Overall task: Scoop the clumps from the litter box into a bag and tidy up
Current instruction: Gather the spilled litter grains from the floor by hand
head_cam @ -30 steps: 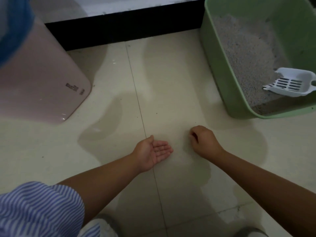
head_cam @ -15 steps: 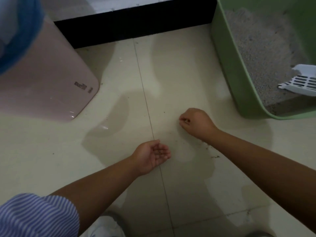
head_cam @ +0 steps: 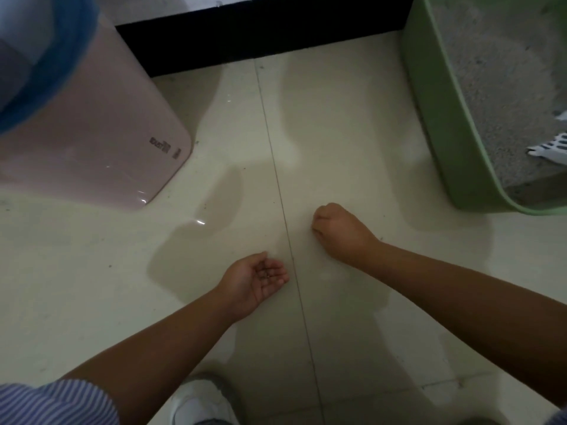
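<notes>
My left hand lies palm up just above the tiled floor, fingers loosely cupped, with a few dark litter grains in the palm. My right hand is a little ahead and to the right, knuckles up, fingers curled with the tips down at the floor; anything pinched under them is hidden. The green litter box stands at the right, filled with grey litter. A white slotted scoop lies in it at the frame's right edge.
A pink bin lined with a blue bag stands at the left. A black baseboard runs along the back. My white shoe is at the bottom. A few dark specks dot the cream tiles.
My right hand has moved forward and left across the floor, staying curled. My left hand's fingers have cupped more. The view has shifted left, so the litter box sits further right.
</notes>
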`<state>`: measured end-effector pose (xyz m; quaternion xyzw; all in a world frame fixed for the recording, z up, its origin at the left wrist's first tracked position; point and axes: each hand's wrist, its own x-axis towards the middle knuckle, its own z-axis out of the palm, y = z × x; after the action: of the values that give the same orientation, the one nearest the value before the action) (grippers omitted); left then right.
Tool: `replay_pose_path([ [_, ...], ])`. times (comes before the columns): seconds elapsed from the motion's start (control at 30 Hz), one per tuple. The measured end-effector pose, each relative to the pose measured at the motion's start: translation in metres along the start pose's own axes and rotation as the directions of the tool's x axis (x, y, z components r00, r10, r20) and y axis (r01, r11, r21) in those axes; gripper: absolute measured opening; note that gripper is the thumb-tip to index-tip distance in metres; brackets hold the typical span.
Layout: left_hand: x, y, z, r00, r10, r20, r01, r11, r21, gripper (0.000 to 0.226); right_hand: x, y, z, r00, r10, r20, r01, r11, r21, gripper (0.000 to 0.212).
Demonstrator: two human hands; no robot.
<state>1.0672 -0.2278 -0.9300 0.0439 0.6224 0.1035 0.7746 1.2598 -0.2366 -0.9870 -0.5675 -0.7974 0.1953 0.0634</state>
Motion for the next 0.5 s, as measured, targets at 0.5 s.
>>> replay_pose_path([
  [0.5, 0.004, -0.002, 0.014, 1.000, 0.009, 0.029, -0.011, 0.998, 0.065, 0.048, -0.038, 0.016, -0.018, 0.989, -0.004, -0.149, 0.006, 1.000, 0.011, 0.032],
])
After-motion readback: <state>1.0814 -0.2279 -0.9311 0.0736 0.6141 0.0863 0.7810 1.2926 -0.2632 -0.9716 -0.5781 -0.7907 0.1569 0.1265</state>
